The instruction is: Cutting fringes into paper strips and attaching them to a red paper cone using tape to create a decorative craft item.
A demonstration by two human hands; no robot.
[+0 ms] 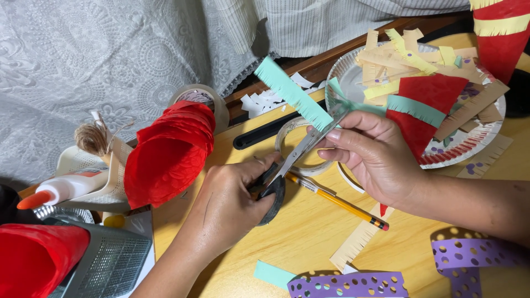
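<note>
Your left hand (234, 201) is clamped on the black handles of the scissors (292, 157), blades angled up to the right. Your right hand (370, 154) pinches a mint-green fringed paper strip (292, 92) between thumb and fingers, held above the counter (298, 232) at the blade tips. Tape roll (301, 146) sits just under the blades. Yellow pencil (337, 201) lies on the counter below your right hand. Paper plate (353, 69) of fringed strips sits to the right, behind that hand.
</note>
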